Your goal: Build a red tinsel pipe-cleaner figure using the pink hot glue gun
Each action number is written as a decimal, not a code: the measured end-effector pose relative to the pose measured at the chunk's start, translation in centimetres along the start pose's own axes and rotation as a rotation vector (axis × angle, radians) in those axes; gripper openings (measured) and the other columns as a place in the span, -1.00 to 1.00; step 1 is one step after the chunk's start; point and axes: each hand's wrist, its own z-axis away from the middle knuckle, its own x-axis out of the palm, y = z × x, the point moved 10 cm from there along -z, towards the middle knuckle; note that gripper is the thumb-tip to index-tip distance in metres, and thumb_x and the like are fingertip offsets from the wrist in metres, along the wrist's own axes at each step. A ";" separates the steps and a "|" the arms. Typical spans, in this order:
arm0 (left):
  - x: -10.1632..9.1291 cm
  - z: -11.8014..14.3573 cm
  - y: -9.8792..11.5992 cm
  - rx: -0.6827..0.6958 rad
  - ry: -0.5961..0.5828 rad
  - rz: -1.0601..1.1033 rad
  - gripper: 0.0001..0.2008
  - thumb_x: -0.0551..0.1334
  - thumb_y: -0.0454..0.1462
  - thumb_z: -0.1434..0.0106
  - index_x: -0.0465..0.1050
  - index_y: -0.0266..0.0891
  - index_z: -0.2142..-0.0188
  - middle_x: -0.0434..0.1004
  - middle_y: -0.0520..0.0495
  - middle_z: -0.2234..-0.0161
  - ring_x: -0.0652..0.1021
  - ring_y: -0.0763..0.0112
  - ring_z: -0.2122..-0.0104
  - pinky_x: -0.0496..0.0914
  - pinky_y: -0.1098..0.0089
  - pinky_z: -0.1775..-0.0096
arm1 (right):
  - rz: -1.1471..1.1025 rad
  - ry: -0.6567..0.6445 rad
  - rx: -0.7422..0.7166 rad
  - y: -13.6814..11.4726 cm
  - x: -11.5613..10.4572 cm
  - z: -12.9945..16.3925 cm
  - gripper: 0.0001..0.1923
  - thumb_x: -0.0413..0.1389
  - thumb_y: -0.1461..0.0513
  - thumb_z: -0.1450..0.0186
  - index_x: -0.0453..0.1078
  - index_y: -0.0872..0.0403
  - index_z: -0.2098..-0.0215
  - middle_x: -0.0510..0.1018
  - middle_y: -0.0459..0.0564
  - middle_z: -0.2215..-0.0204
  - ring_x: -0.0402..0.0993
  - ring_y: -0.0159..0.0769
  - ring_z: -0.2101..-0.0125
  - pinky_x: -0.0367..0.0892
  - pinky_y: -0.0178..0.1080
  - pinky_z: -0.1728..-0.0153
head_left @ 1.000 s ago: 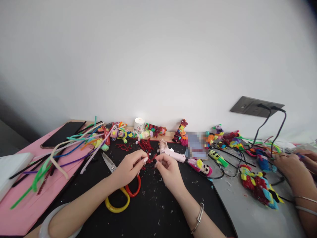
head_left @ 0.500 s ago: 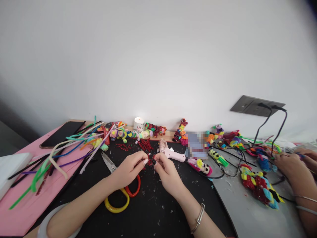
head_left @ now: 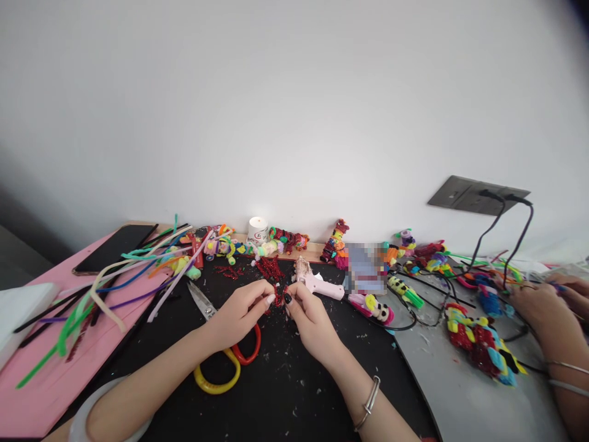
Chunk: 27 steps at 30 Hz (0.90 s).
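My left hand and my right hand meet over the black mat. Both pinch a short piece of shiny red pipe cleaner between thumb and fingers; most of it is hidden by the fingertips. Just beyond lies a heap of red tinsel pipe cleaner pieces. A pale pink glue gun rests on the mat behind my right hand. Scissors with one yellow and one red handle lie partly under my left forearm, blades pointing away.
Colourful pipe cleaners and a phone lie on a pink board at left. A paper cup and pipe cleaner dolls line the wall. At right, another person's hands work near black cables and more dolls.
Both hands stay almost in place, with only a slight shift of my right fingers at the red piece. The view has moved very little.
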 end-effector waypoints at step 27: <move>0.6 0.1 0.4 -0.005 -0.090 -0.015 -0.80 -0.07 -0.28 -0.35 0.18 -0.22 0.40 0.18 0.15 0.59 0.25 0.51 0.58 0.21 0.48 0.46 | 0.053 -0.074 -0.038 -0.7 0.7 0.0 -0.86 -0.13 0.34 -0.32 0.18 0.05 0.38 0.20 -0.19 0.53 0.12 -0.41 0.50 0.07 -0.36 0.46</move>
